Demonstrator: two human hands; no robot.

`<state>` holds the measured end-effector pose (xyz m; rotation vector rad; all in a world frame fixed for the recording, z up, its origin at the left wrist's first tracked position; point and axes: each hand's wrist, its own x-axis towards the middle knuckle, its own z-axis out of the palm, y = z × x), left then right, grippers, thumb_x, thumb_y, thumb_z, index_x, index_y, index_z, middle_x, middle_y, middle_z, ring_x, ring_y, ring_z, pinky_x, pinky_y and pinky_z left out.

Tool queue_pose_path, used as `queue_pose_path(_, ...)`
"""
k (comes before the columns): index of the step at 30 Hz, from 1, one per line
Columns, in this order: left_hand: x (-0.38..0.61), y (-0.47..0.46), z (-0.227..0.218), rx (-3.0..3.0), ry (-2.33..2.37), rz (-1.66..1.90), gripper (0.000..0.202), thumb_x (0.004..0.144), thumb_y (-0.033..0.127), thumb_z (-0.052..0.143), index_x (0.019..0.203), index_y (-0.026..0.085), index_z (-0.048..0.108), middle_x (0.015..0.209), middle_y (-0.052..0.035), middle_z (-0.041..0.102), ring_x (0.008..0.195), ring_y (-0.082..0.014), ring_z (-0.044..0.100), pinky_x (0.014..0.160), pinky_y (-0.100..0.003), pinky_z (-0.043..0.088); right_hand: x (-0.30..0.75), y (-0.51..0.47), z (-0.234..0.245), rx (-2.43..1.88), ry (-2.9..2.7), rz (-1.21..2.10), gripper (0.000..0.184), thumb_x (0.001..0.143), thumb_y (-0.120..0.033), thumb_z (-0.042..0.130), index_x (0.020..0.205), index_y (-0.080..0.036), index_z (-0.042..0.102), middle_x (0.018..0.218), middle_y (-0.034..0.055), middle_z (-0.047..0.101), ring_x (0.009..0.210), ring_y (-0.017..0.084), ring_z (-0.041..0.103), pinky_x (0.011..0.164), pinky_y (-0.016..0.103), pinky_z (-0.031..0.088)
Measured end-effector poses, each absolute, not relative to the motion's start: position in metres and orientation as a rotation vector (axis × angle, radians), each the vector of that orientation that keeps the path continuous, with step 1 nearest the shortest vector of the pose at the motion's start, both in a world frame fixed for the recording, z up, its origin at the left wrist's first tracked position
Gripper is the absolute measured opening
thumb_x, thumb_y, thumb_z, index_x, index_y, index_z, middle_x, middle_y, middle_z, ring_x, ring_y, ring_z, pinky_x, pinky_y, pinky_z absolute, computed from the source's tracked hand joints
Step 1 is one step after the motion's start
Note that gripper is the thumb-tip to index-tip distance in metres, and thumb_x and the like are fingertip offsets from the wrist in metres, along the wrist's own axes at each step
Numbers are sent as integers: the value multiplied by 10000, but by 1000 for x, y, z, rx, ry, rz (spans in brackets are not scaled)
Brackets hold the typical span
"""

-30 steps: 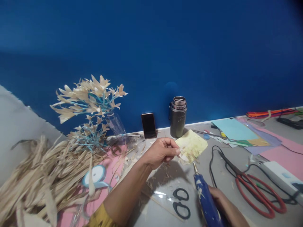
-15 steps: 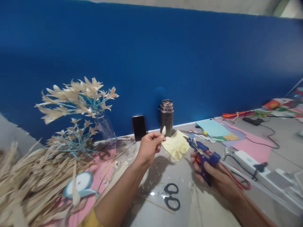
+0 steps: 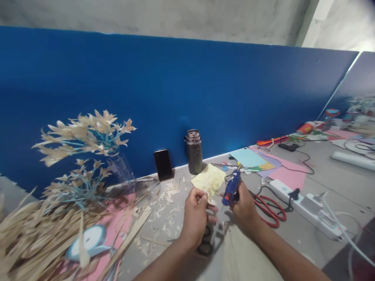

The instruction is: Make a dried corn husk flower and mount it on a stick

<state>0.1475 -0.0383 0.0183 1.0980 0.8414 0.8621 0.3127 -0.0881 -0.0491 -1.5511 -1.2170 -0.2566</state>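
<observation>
My right hand (image 3: 244,205) is wrapped round a blue hot glue gun (image 3: 232,188), its nozzle tilted up toward the back. A translucent glue stick (image 3: 216,231) sticks out of its rear. Close beside it, my left hand (image 3: 197,210) pinches a small pale petal-like piece (image 3: 212,201), mostly hidden by the fingers. Beneath the hands lie black-handled scissors (image 3: 206,247), partly covered. Just beyond them is a yellow paper sheet (image 3: 207,177) with dried glue on it. Pale scraps (image 3: 168,193) are scattered to the left.
A steel flask (image 3: 194,154) and a phone (image 3: 163,164) stand against the blue partition (image 3: 164,86). On the left are a vase of husk flowers (image 3: 88,134) and piled dry husks (image 3: 32,234). A white power strip (image 3: 306,210), red-handled tool (image 3: 274,218) and coloured papers (image 3: 288,171) lie right.
My hands have come closer together and lower. The glue gun has turned more upright, moving away from the yellow paper. My view has tilted up and swung right.
</observation>
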Motion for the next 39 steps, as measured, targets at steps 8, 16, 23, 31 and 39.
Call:
queue_pose_path(8, 160, -52, -20, 1105, 841, 762, 399, 734, 537, 720, 774, 224, 475, 456, 83, 464, 330, -79, 396, 331, -164, 255, 298, -97, -39, -1435, -1493, -542, 124, 858, -107, 544, 883, -228, 535, 796, 33, 578, 739, 224, 561, 651, 322, 436)
queue_pose_path(16, 160, -33, -30, 1003, 899, 793, 471, 656, 587, 750, 765, 218, 479, 434, 98, 431, 315, -46, 298, 331, -160, 182, 289, -101, -40, -1516, -1575, -567, 161, 856, -60, 504, 867, -219, 531, 762, 15, 536, 659, 188, 510, 596, 302, 339)
queue_pose_path(23, 162, -33, -32, 1026, 927, 827, 457, 641, 559, 755, 750, 210, 481, 475, 94, 445, 306, -34, 294, 327, -161, 190, 283, -104, -38, -1463, -1584, -569, 193, 863, -26, 506, 871, -216, 540, 763, 16, 535, 666, 180, 499, 604, 297, 312)
queue_pose_path(31, 158, -35, -28, 1050, 947, 828, 433, 646, 531, 744, 722, 217, 455, 468, 98, 423, 308, -31, 279, 317, -160, 184, 279, -106, -34, -1410, -1594, -564, 198, 858, -17, 494, 848, -209, 544, 742, 16, 534, 642, 179, 495, 592, 297, 316)
queue_pose_path(39, 158, -37, -30, 1023, 933, 799, 444, 635, 549, 735, 716, 230, 438, 427, 105, 396, 284, -39, 271, 305, -163, 158, 279, -106, -38, -1433, -1598, -582, 202, 887, -31, 473, 846, -216, 543, 735, 18, 541, 653, 181, 506, 601, 296, 331)
